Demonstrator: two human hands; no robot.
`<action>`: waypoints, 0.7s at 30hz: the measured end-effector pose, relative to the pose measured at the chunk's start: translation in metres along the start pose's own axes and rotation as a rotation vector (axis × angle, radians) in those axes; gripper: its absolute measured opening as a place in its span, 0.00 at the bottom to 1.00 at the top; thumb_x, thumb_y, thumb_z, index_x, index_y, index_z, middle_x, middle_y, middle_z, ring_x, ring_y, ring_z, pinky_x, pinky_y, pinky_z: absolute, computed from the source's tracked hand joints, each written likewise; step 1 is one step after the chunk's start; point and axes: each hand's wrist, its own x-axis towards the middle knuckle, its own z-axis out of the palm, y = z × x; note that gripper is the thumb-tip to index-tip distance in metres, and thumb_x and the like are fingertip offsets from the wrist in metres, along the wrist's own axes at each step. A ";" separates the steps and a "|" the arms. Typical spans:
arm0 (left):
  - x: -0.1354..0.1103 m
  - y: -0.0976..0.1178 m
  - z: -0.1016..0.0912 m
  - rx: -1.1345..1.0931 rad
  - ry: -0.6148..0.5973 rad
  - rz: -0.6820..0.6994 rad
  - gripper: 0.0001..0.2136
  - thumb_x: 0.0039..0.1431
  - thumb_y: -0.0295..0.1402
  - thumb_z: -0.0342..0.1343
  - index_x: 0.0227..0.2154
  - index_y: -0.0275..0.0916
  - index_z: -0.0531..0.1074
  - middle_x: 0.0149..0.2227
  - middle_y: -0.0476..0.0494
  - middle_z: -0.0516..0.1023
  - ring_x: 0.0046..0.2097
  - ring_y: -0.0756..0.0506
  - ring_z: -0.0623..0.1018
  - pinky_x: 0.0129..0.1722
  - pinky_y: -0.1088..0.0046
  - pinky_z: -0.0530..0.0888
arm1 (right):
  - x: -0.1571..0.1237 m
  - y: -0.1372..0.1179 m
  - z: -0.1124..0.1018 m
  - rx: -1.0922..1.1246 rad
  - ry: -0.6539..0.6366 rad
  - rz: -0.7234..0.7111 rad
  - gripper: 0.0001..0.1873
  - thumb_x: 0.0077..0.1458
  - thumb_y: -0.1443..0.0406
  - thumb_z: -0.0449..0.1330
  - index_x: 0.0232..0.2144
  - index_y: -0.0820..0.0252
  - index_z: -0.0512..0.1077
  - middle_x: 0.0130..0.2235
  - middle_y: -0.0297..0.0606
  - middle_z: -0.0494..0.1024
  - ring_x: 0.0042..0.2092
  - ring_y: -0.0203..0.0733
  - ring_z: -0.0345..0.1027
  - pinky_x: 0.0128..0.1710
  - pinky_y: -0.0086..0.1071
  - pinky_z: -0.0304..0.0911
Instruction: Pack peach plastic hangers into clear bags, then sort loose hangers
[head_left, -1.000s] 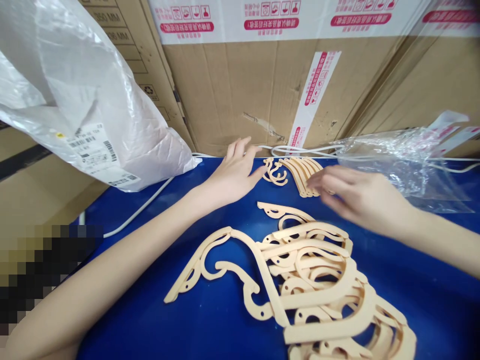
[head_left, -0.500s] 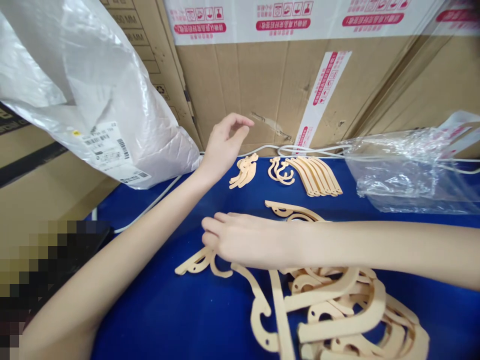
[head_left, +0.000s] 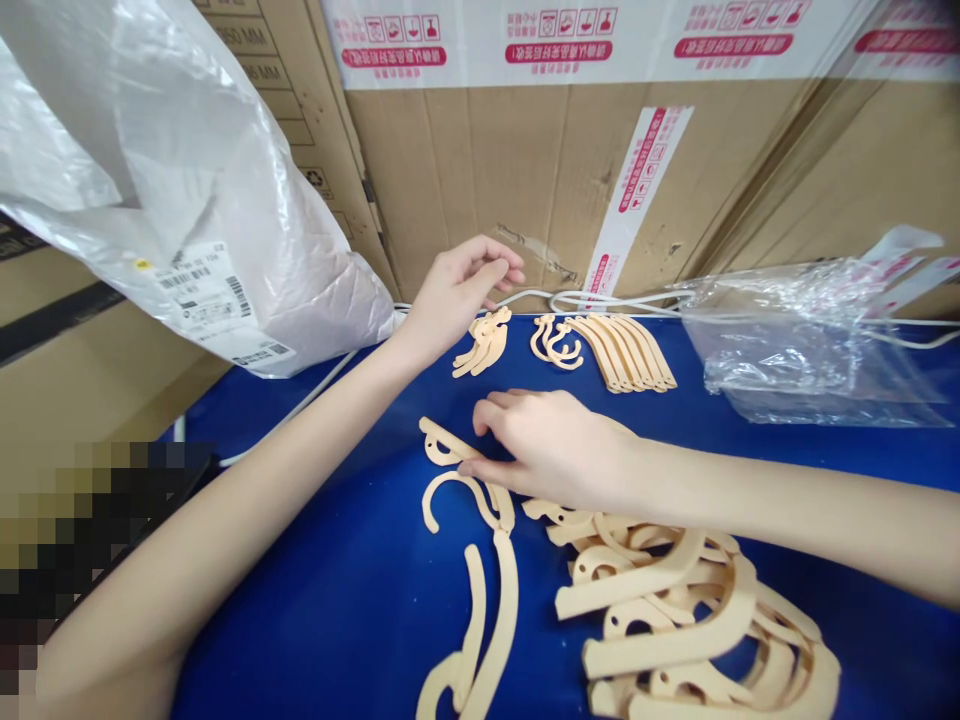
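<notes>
My left hand hovers at the back of the blue table, fingers loosely curled and nothing visible in them, above a small stack of short beige hanger parts. Lower and to the right, my right hand has its thumb and bent fingers on a beige folding clothes hanger; its palm hides part of the bar. That hanger's hook curls out to the left. In front lies another beige hanger, its lower part cut off by the frame. A tangled pile of beige hangers sits below my right forearm.
Behind stand curved hanger arms in a row and several loose hooks. Clear plastic wrap lies at back right, a white plastic bag at left. Cardboard boxes wall the back, with a white cable along them.
My right hand has moved right and slightly back, with the hanger beneath it shifting the same way. The hanger in front now lies further left. My left hand's fingers have drawn closer together.
</notes>
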 end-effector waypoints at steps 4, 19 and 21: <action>-0.002 0.003 0.002 0.004 -0.022 0.010 0.07 0.66 0.26 0.49 0.36 0.35 0.73 0.38 0.45 0.80 0.40 0.52 0.78 0.35 0.80 0.73 | 0.017 -0.016 0.010 0.024 -0.033 0.045 0.07 0.54 0.66 0.58 0.31 0.65 0.73 0.35 0.50 0.79 0.34 0.49 0.73 0.29 0.35 0.54; -0.005 0.041 -0.029 -0.205 -0.391 -0.304 0.12 0.66 0.39 0.57 0.35 0.36 0.80 0.31 0.44 0.79 0.28 0.51 0.77 0.27 0.75 0.72 | -0.008 0.028 -0.068 1.001 0.227 0.293 0.10 0.56 0.58 0.63 0.30 0.60 0.74 0.28 0.35 0.77 0.27 0.33 0.69 0.28 0.30 0.67; -0.010 0.041 -0.019 -0.246 -0.425 -0.331 0.07 0.65 0.30 0.57 0.34 0.37 0.80 0.31 0.46 0.79 0.28 0.52 0.76 0.28 0.77 0.72 | -0.019 0.034 -0.072 0.958 0.272 0.319 0.12 0.57 0.56 0.62 0.31 0.59 0.74 0.28 0.35 0.77 0.26 0.33 0.69 0.27 0.30 0.66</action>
